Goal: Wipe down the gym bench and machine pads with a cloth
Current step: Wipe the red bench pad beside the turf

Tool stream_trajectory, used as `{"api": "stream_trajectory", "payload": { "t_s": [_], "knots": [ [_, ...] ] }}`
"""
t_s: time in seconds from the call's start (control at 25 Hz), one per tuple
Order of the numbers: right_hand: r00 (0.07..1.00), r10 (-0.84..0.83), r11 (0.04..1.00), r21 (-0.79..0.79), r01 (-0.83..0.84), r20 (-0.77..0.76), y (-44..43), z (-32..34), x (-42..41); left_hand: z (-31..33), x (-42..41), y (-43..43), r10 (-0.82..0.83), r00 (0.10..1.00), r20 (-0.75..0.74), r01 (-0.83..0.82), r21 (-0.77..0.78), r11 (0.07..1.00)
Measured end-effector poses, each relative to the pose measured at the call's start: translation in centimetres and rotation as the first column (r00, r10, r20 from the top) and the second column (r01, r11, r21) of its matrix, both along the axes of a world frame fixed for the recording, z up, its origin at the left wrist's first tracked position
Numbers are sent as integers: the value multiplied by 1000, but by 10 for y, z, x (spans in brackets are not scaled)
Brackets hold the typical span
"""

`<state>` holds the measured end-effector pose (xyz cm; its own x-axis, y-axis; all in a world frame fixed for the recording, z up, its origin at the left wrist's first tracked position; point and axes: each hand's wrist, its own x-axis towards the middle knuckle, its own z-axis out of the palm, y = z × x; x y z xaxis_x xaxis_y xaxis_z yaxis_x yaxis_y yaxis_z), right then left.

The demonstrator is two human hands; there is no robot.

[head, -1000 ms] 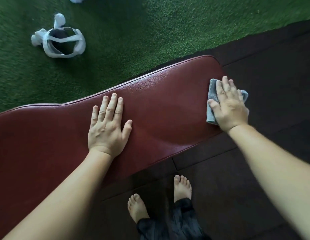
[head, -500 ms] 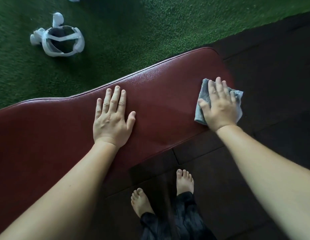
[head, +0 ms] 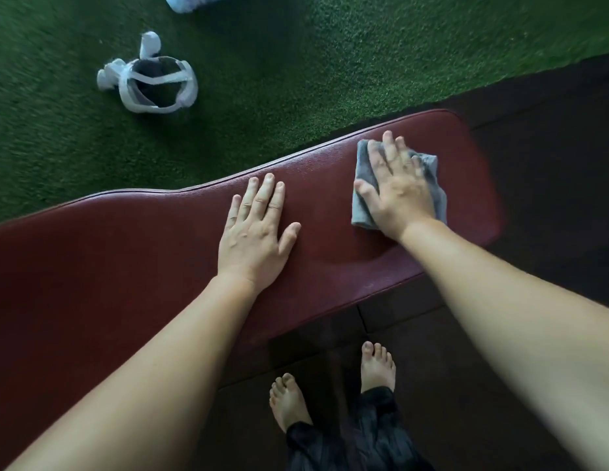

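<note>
A long dark red padded bench [head: 133, 253] runs from the lower left to the middle right. My left hand [head: 254, 232] lies flat on its middle, fingers spread, holding nothing. My right hand [head: 398, 188] presses flat on a folded grey cloth [head: 362, 185] near the bench's right end. The cloth shows to the left of the palm and past the fingers on the right; its middle is hidden under the hand.
Green artificial turf [head: 296, 62] lies beyond the bench, with a white headset [head: 150, 83] on it at the upper left and a pale object [head: 191, 1] at the top edge. Dark rubber floor tiles [head: 551, 164] lie to the right and below. My bare feet [head: 330, 385] stand by the bench's near edge.
My right hand has slid the cloth from the bench's right edge inward, leftwards, onto the pad. My left hand stays flat in the same place on the bench.
</note>
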<state>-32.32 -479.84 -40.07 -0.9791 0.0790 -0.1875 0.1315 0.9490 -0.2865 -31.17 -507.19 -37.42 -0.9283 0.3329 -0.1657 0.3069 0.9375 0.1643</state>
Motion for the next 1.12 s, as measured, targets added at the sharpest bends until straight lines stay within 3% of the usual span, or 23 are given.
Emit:
{"api": "stream_trajectory", "payload": {
  "t_s": [0.08,0.28,0.36,0.48,0.56,0.68,0.76,0.84,0.92,1.0,1.12],
  "knots": [
    [1000,-30,1000,4,30,-7,-43,5,-7,6,-2,-17,-3,1000,-17,4,29,1000],
    [921,390,921,5,-390,-9,-110,15,78,16,-2,-62,4,998,-58,-4,5,1000],
    [912,410,912,-5,-410,11,-113,16,45,17,-1,-73,14,998,-61,-14,2,1000],
    [963,268,963,10,-268,21,-134,19,-22,16,2,-84,35,998,-54,-35,-1,999],
    [971,237,971,-25,-237,8,-158,21,-16,15,3,-90,41,998,-56,-41,9,999],
    [894,448,892,-51,-448,-16,-177,22,66,17,5,-98,47,996,-73,-45,31,998],
    [838,544,837,-49,-546,-38,-171,20,76,18,6,-99,47,995,-85,-44,40,998],
    [869,492,867,-59,-494,-42,-170,19,38,20,6,-100,40,995,-91,-36,49,998],
    [939,343,938,-62,-341,29,-174,20,5,19,8,-99,40,994,-101,-35,54,998],
    [967,254,962,-104,-252,8,-185,21,13,19,10,-99,38,994,-107,-31,66,997],
    [968,243,939,-235,-250,-58,-184,27,58,22,16,-98,51,990,-133,-37,106,994]
  ]
}}
